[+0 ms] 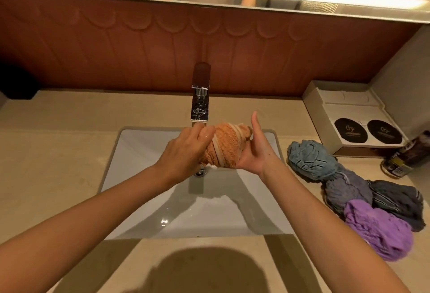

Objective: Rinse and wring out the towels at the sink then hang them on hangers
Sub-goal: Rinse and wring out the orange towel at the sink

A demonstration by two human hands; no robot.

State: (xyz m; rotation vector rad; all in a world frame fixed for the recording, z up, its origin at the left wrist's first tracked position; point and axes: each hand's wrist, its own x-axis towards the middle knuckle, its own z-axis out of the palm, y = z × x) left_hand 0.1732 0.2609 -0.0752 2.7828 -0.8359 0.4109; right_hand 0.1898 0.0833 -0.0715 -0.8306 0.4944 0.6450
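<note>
Orange towel (223,146) is up over the sink (144,176), just below the faucet (200,97), twisted into a tight fat roll with pale stripes spiralling round it. The left grip (186,150) curls over its near end and holds firm. The right grip (254,150) is palm against the far end, thumb lifted, fingers hidden behind the cloth, so closed or not, can't tell. A blue towel (309,160) and a purple towel (377,230) sit bunched on the tabletop (58,164) to the right.

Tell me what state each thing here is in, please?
orange towel: twisted, held by left hand and right hand over sink.
sink: wet.
blue towel: bunched on counter.
grey towel: bunched.
striped towel: bunched.
purple towel: bunched.
box: open.
faucet: flow unclear.
</note>
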